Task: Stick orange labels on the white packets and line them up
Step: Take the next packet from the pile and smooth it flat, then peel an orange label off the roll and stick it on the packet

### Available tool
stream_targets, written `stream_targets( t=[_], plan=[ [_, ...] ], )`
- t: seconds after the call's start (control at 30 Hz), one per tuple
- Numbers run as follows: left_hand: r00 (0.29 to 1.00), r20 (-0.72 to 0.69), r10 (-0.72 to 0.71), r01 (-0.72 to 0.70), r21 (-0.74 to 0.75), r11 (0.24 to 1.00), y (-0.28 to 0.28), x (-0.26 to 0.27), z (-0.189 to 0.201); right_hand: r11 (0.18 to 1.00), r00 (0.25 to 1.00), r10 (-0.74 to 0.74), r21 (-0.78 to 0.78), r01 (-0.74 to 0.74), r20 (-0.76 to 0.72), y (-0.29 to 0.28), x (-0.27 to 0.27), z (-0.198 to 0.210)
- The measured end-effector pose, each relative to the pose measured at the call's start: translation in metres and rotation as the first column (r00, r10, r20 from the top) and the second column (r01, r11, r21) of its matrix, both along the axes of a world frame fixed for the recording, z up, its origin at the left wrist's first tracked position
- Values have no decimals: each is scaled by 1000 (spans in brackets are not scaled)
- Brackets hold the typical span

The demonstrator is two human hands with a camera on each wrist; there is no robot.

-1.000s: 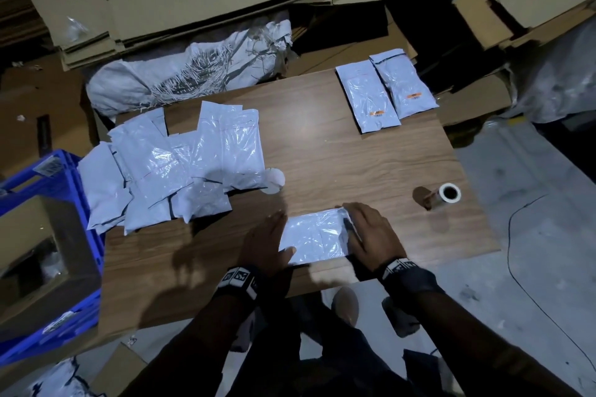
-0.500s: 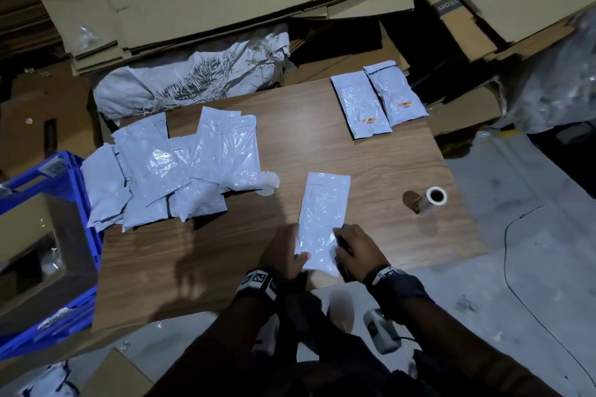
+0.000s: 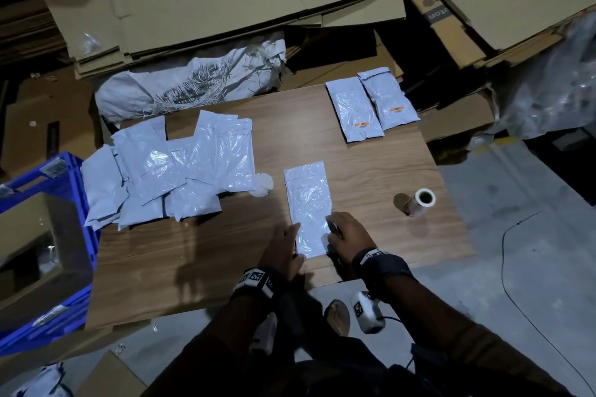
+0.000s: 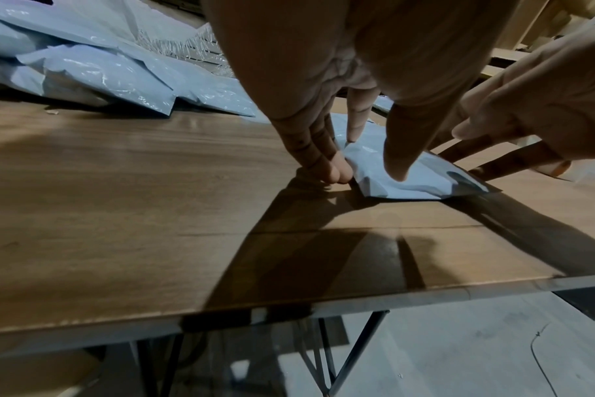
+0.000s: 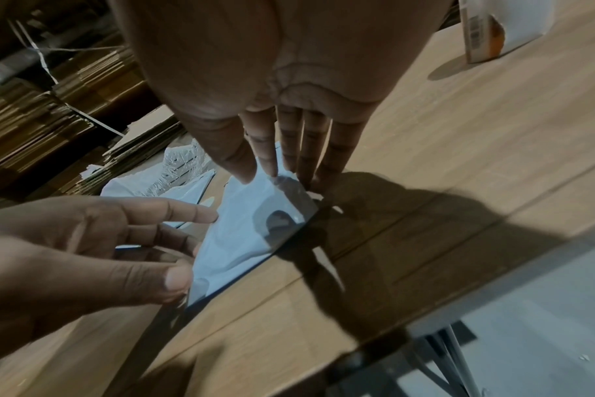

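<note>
On the table [image 3: 206, 267], packet [image 3: 309, 203] between straight-fingered left hand [image 3: 282, 250] and right hand [image 3: 350, 237], near corners hidden.

The head view looks steeply down from above onto the wooden table [image 3: 371, 167], taking in its whole top and the floor around it. The left wrist view sits low and close, facing along the fingers across the tabletop; the right wrist view does likewise from the opposite side. All three share the white packet [image 3: 309, 203] near the table's front edge
</note>
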State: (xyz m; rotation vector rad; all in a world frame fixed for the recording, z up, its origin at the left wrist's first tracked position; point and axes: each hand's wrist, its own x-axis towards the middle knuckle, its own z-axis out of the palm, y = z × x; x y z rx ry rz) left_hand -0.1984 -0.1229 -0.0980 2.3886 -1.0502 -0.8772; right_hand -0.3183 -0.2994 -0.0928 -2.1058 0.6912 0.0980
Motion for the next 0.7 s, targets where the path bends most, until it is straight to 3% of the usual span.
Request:
stream_targets(
  t=[0.17,0.3,0.43,0.5,0.57,0.7],
  plan=[
    [999,5,44,-44,-38,998,0,2,2,1000,996,-14,-11,15,87,-5,-14,-5],
    [997,35,67,-63,-108,992,-8,8,13,991,967,-21,-125,55,255,-23,-40,22],
    [999,43,25,-17,-164,986,-24,11,22,905,910,-210,-281,319,358,-66,-80,42],
    [999,50,12,-2,-187,982,-34,7,24,829,872,-344,-324,456,347,-91,-99,42],
    [998,62,4,9,-215,976,-44,-2,24,801,864,-410,-338,494,291,-114,-112,42],
    [992,72,-104,121,-305,945,-59,-16,23,879,960,-276,-391,273,50,-145,-112,40]
  ],
)
